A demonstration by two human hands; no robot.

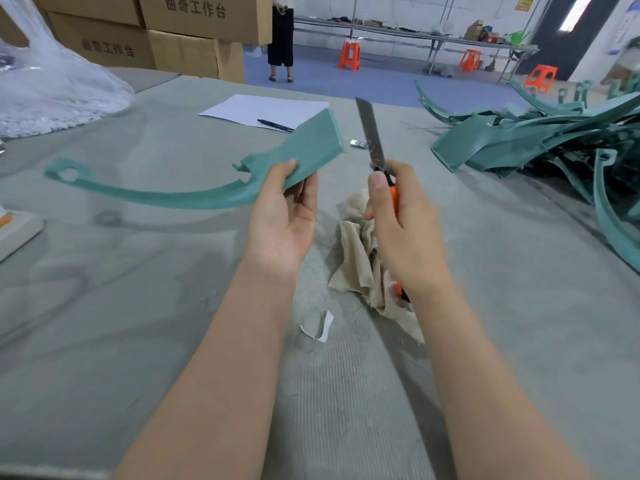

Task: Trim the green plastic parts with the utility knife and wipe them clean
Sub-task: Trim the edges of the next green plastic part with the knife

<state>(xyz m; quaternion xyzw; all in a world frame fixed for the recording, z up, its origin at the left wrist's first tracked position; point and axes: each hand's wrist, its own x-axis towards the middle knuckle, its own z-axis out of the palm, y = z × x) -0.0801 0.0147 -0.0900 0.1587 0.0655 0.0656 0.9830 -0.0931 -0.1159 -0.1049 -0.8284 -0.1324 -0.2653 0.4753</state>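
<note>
My left hand point(282, 216) grips a long curved green plastic part point(194, 178) near its wide end, held above the grey table point(138, 306). The thin curved arm of the part reaches far left and ends in a loop. My right hand point(401, 223) grips an orange-handled utility knife point(372, 133) upright, its long blade extended and pointing away from me, just right of the part's wide end. The blade does not touch the part. A crumpled beige cloth point(356, 258) lies on the table under and between my hands.
A heap of green plastic parts point(540, 140) fills the right side of the table. A white sheet point(266, 109) with a black pen point(275, 125) lies at the back middle. A clear plastic bag point(52, 84) sits at the far left, cardboard boxes point(156, 29) behind. A person stands in the background.
</note>
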